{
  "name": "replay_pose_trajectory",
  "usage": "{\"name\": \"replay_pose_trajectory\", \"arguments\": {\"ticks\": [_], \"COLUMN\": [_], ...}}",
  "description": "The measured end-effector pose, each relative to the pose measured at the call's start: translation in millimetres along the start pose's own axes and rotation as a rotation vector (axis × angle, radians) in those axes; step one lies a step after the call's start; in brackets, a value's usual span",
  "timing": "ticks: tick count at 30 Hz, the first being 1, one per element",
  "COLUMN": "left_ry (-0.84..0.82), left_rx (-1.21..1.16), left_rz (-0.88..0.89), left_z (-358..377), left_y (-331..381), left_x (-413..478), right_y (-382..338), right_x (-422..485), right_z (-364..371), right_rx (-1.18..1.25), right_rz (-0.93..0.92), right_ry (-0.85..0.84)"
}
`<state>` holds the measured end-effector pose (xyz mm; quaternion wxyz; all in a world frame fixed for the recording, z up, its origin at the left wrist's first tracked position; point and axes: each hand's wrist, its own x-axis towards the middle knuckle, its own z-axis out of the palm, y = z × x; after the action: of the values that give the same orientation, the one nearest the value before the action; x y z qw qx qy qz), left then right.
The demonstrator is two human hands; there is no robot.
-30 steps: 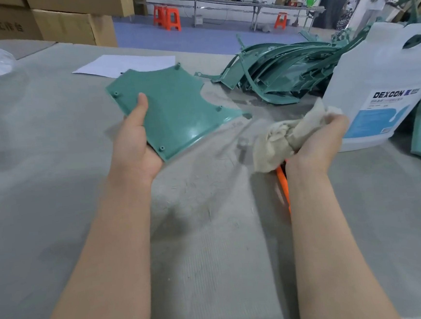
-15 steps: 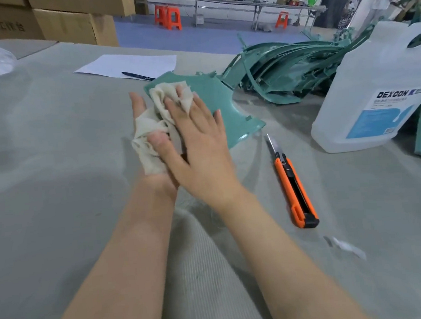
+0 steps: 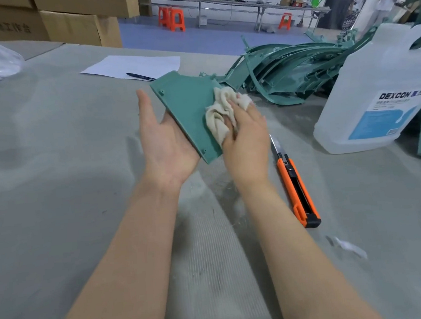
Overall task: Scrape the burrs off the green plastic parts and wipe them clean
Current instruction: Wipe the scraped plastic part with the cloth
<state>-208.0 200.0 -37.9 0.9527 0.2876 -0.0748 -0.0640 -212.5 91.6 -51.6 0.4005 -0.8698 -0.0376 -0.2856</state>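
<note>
Wiping step: right hand (image 3: 247, 141) presses a cloth (image 3: 219, 113) onto the green plate (image 3: 187, 105), bunching it under curled fingers.
Support: left hand (image 3: 162, 140) lies open, palm up, under the plate's near edge, above the table (image 3: 54, 171).
Next move: likely strokes toward the plate's far corners.
Room: knife (image 3: 296, 188) just right; jug (image 3: 378, 95) and green pile (image 3: 291, 77) beyond.
</note>
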Motion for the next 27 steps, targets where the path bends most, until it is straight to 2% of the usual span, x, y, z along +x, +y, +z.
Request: {"name": "replay_pose_trajectory", "arguments": {"ticks": [2, 5, 8, 10, 15, 22, 27], "left_ry": [-0.037, -0.067, -0.181, -0.223, -0.256, -0.291, -0.269], "left_rx": [-0.009, -0.059, -0.149, -0.162, -0.14, 0.075, 0.164], "left_rz": [-0.027, -0.063, -0.046, -0.056, -0.064, -0.021, -0.018], "left_z": [2.6, 1.9, -1.8, 0.5, 8.2, 14.6, 18.8], "left_y": [-0.8, 0.5, 7.7, 5.8, -2.7, -4.3, -7.5], "left_x": [-0.5, -0.6, -3.3, -4.8, -6.6, -9.7, -9.6], "right_y": [-2.7, -27.0, -38.1, -36.2, -38.8, -34.4, -30.3], "right_x": [-5.4, -20.0, -21.0, -18.5, -23.9, -21.6, -15.5], "right_z": [-2.7, 5.2, 7.1, 3.2, 1.9, 4.5, 2.6], "right_rx": [0.097, 0.225, 0.19, 0.141, 0.188, 0.116, 0.184], "right_rz": [0.01, -0.17, -0.266, -0.247, -0.203, -0.208, -0.136], "right_ry": [0.019, -0.038, -0.162, -0.175, 0.003, 0.183, 0.2]}}
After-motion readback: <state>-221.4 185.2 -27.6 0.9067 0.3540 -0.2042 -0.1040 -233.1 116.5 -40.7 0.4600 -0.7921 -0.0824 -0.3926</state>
